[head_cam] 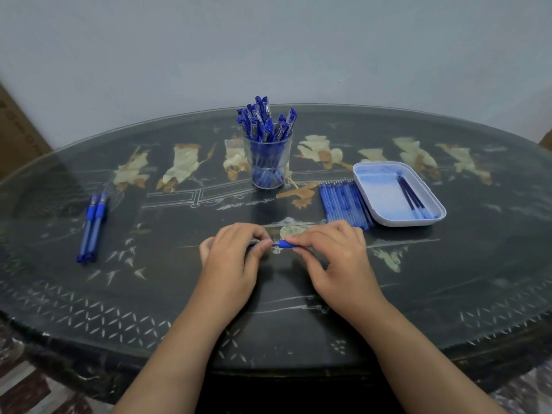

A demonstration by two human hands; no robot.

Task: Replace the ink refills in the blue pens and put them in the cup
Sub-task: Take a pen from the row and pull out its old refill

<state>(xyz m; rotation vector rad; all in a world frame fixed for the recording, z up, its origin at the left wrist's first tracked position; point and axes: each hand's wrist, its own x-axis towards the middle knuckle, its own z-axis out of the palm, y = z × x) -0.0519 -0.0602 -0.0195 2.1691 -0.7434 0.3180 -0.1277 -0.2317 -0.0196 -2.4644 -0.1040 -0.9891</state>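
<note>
We pinch blue pen (283, 243) with left hand (231, 258) and right hand (330, 252), above counter (179, 294), near cup (268, 162).

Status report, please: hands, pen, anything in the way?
Left hand and right hand grip one blue pen. Clear cup behind, holding pens. Nothing between hands and cup.

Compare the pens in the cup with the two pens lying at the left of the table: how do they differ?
The pens in the cup stand upright or leaning, packed inside the clear cup. The two pens at the left lie flat on the table, side by side. The cup holds many pens, while at the left there are only two. Both sets are blue.
</note>
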